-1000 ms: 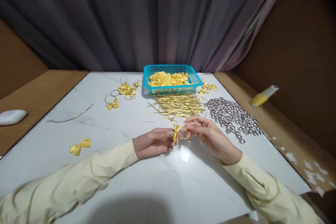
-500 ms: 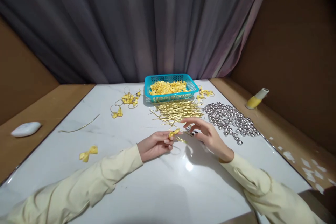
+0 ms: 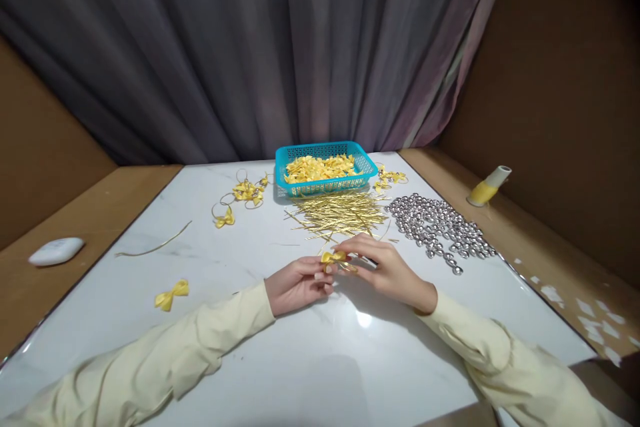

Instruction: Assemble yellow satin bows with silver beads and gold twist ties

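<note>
My left hand [image 3: 300, 287] pinches a small yellow ribbon bow [image 3: 332, 258] between thumb and fingers, above the middle of the table. At the bow's right side, my right hand [image 3: 393, 273] has its fingers closed on a shiny gold twist tie [image 3: 347, 267]. Its index finger reaches the bow, and the exact grip is partly hidden. Just beyond both hands lies a pile of gold twist ties [image 3: 337, 215]. A loose yellow bow [image 3: 171, 295] rests on the table past my left forearm.
Behind the ties stands a blue basket [image 3: 326, 188] of yellow bows. Bows with looped ties [image 3: 247, 192] lie left of it, more [image 3: 390, 177] to its right. Silver rings [image 3: 440, 223] spread at right. A yellow-wrapped tube [image 3: 489, 187] and a white rounded object [image 3: 56, 251] flank the table.
My right hand has moved left and down to the bow, closing its fingers on the gold tie. My left hand keeps hold of the bow, nearly in place.
</note>
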